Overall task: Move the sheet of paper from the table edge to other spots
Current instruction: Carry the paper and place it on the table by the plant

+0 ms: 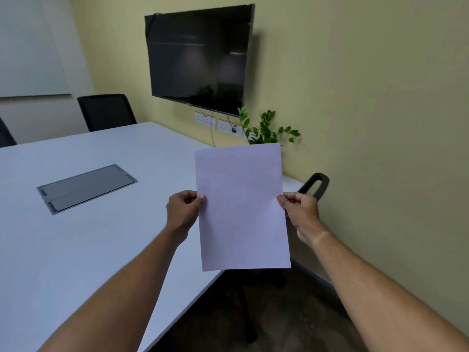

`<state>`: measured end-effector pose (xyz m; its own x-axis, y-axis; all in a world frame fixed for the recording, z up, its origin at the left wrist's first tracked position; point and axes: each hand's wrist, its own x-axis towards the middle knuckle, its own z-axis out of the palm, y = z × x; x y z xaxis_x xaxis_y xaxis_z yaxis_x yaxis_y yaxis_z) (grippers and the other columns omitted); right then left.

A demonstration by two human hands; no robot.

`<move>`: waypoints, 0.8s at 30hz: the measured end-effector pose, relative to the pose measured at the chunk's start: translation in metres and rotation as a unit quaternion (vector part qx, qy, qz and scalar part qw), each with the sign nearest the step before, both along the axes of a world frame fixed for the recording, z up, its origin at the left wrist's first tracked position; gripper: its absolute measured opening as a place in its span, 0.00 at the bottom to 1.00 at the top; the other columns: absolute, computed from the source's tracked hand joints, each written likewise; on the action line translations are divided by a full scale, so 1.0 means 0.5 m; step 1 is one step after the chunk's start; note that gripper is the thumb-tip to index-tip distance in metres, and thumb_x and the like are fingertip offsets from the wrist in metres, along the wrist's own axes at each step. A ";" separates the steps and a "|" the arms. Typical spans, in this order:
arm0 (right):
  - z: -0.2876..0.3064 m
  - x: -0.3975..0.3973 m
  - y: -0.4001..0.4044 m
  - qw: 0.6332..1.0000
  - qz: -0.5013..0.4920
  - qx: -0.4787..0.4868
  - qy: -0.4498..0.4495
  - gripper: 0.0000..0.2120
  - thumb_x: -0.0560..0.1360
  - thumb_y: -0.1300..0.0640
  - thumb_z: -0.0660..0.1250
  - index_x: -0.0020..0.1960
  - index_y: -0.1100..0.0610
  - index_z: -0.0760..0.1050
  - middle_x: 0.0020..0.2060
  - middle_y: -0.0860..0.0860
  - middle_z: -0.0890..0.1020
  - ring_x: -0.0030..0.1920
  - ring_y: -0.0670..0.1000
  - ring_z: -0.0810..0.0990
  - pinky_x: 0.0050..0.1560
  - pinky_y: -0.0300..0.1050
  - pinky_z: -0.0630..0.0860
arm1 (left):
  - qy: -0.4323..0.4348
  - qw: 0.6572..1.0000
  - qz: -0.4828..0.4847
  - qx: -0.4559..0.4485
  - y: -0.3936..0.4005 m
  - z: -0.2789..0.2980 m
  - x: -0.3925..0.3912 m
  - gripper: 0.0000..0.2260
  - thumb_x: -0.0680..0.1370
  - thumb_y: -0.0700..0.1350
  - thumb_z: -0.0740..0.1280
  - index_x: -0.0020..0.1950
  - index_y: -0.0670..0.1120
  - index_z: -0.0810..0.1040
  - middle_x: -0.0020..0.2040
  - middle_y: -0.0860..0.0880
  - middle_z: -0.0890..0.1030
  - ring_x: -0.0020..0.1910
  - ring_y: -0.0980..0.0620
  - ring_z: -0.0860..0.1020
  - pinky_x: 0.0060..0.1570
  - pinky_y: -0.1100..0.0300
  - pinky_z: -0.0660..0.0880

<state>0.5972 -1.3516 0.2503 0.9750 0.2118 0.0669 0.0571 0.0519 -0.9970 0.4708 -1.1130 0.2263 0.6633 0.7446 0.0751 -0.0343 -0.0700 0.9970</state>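
A blank white sheet of paper (241, 207) hangs upright in the air above the right-hand edge of the white table (88, 237). My left hand (182, 212) pinches the sheet's left edge about halfway up. On the opposite edge, at the same height, my right hand (300, 212) pinches it too. The sheet's lower part covers the table's near right corner and some floor behind it. The paper does not touch the table.
A grey cable hatch (86, 188) is set into the tabletop at left. A dark chair armrest (314, 185) pokes up beside the table at right, with a chair base below. A wall TV (199, 59), sockets, a potted plant (266, 130) and black chairs (106, 111) stand beyond.
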 end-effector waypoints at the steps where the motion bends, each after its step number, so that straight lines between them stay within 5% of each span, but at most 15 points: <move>1: 0.000 0.028 0.023 1.000 0.011 -0.004 0.005 0.07 0.75 0.66 0.71 0.40 0.58 0.80 0.32 0.48 0.85 0.31 0.42 0.83 0.32 0.34 0.78 | 0.001 1.000 0.007 -0.005 0.022 -0.002 0.022 0.04 0.75 0.40 0.71 0.40 0.41 0.82 0.42 0.44 0.85 0.41 0.48 0.81 0.51 0.47 0.80; 7: -0.023 0.180 0.141 0.998 0.059 -0.020 0.014 0.01 0.75 0.62 0.73 0.45 0.60 0.83 0.35 0.48 0.87 0.36 0.45 0.84 0.40 0.39 0.82 | 0.012 0.998 0.044 -0.038 0.128 -0.020 0.127 0.05 0.74 0.40 0.72 0.38 0.43 0.82 0.37 0.48 0.84 0.38 0.50 0.81 0.43 0.55 0.79; 16: -0.089 0.352 0.245 0.994 0.091 -0.040 0.047 0.03 0.74 0.59 0.74 0.44 0.59 0.84 0.40 0.54 0.86 0.41 0.52 0.83 0.52 0.51 0.82 | 0.045 0.992 0.090 -0.070 0.215 -0.077 0.265 0.06 0.74 0.40 0.72 0.37 0.43 0.81 0.35 0.50 0.82 0.36 0.50 0.79 0.45 0.55 0.79; 21: -0.118 0.468 0.285 0.990 0.114 -0.048 0.073 0.12 0.74 0.54 0.74 0.41 0.63 0.81 0.36 0.56 0.79 0.38 0.53 0.75 0.42 0.45 0.77 | 0.050 0.985 0.137 -0.090 0.266 -0.091 0.367 0.09 0.74 0.40 0.72 0.34 0.43 0.78 0.34 0.49 0.78 0.37 0.48 0.77 0.52 0.48 0.80; 24: -0.145 0.530 0.297 0.982 0.134 -0.034 0.132 0.20 0.73 0.49 0.74 0.46 0.68 0.79 0.38 0.55 0.81 0.40 0.54 0.77 0.45 0.47 0.75 | 0.038 0.976 0.181 -0.114 0.295 -0.096 0.433 0.08 0.74 0.41 0.72 0.36 0.43 0.78 0.36 0.47 0.78 0.39 0.48 0.77 0.54 0.48 0.80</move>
<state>0.8623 -1.2030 0.1777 0.8654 0.4578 -0.2036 -0.2097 -0.0381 -0.9770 0.6875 -0.9655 0.1784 0.3506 0.9229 -0.1593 0.0262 0.1604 0.9867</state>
